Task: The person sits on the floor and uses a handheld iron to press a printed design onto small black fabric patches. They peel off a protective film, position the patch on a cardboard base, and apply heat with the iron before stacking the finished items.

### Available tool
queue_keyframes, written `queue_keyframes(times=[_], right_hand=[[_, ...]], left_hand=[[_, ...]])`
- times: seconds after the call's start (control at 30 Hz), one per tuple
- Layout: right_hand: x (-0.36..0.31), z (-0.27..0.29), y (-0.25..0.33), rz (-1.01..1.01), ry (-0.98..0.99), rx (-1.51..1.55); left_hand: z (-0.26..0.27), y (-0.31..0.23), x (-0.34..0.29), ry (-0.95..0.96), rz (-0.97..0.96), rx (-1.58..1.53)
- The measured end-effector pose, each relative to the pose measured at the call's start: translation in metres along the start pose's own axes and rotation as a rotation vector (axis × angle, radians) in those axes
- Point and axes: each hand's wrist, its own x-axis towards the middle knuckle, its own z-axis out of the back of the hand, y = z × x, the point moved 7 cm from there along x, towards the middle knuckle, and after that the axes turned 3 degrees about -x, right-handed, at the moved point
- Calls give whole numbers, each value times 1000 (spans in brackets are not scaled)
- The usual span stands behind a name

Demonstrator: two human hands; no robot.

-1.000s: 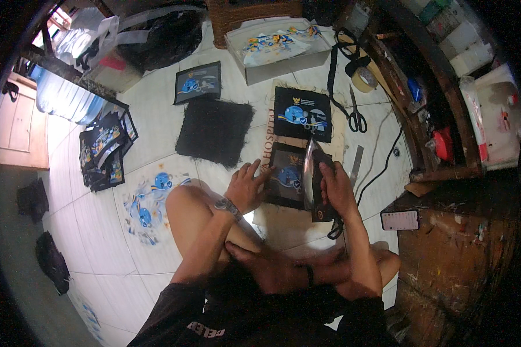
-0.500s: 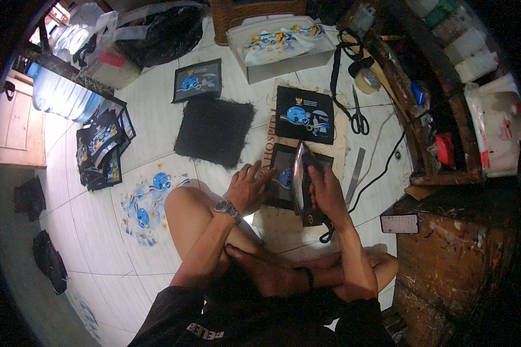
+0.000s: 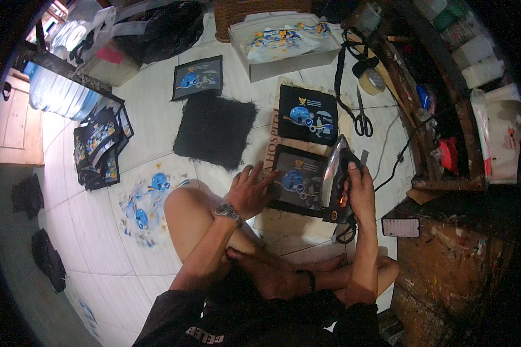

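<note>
In front of me a printed black fabric square (image 3: 304,198) lies on a pale board (image 3: 272,222); its blue and white print looks greyed, as if under a clear film. My left hand (image 3: 248,189), with a watch at the wrist, rests with fingers stretched out at the square's left edge. My right hand (image 3: 360,191) is wrapped round the handle of a clothes iron (image 3: 332,173), which stands over the right edge of the square. Whether its soleplate touches the fabric is hidden. Just beyond lies another black square (image 3: 308,113) with a brighter print.
A plain black cloth (image 3: 214,130) and a printed square (image 3: 198,78) lie to the left, beyond a pile of printed pieces (image 3: 101,144) and transfer sheets (image 3: 147,202). Scissors (image 3: 362,122), a tape roll (image 3: 371,82), a box (image 3: 283,63) and a phone (image 3: 400,227) surround the board.
The iron has moved right with my right hand, uncovering most of the near square's print. My left hand has stayed nearly in place.
</note>
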Motion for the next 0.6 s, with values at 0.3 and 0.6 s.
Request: queue_keyframes(times=[0.3,0.6], right_hand=[[-1,-50,-8,15,176,-187],[26,-94,-45,137,119,-347]], left_hand=[[-3,3,2,-51,-14,13],[1,-1,-1,-87,-35,26]])
